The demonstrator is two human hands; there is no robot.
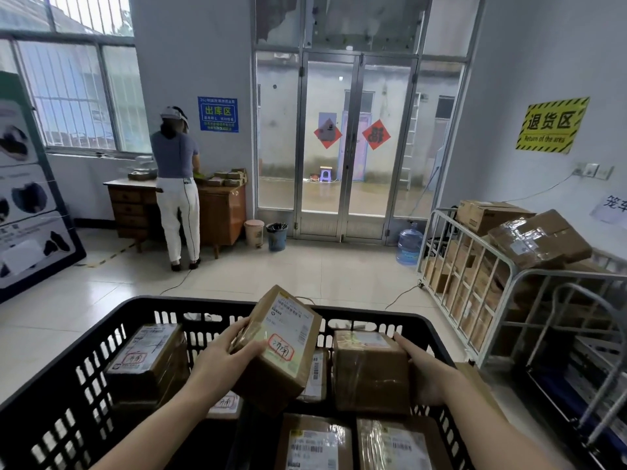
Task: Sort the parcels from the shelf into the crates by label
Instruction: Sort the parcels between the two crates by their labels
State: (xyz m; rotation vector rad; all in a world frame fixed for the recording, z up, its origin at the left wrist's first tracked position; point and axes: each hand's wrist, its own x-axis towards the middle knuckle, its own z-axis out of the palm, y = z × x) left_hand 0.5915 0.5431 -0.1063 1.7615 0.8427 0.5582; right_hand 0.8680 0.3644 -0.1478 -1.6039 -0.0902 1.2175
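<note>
A black slatted plastic crate fills the lower view, with several brown taped parcels inside. My left hand grips a tilted cardboard parcel above the crate; its white label with red handwriting faces up. My right hand holds the right side of a second brown parcel, which stands upright inside the crate near its right wall. Another labelled parcel lies in the crate's left part. Two more parcels lie at the near edge.
A metal cage trolley stacked with cardboard boxes stands at the right. A person works at a wooden desk by the far wall. Two bins, a water bottle and glass doors lie beyond open tiled floor.
</note>
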